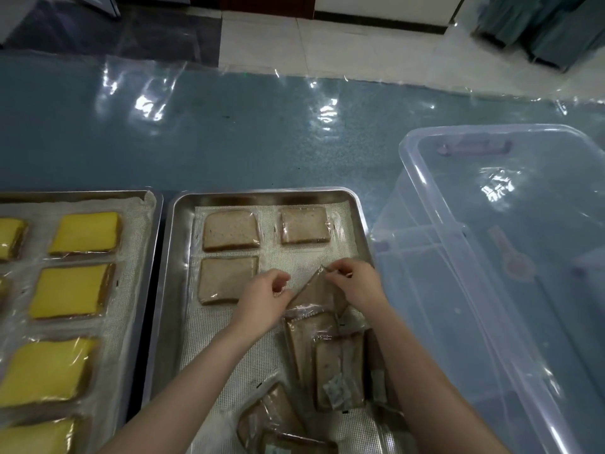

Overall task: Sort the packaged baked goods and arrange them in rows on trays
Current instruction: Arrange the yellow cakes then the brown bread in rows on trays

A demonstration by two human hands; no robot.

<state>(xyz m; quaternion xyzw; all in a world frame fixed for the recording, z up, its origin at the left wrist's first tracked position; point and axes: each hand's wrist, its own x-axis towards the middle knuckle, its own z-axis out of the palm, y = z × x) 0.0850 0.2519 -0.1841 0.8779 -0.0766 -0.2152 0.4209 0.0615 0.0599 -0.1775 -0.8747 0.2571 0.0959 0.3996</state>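
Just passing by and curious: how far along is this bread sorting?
Done: yellow cakes lie in rows on the left tray, and three brown slices sit on the middle tray. In hand: the left hand and right hand hold a fourth slice. Left: the pile at that tray's near end.

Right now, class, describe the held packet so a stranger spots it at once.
Find the steel tray of brown bread packets. Toward its right, the left hand and right hand pinch one packet. Unlike the packets lying around it, it is tilted, corner up.
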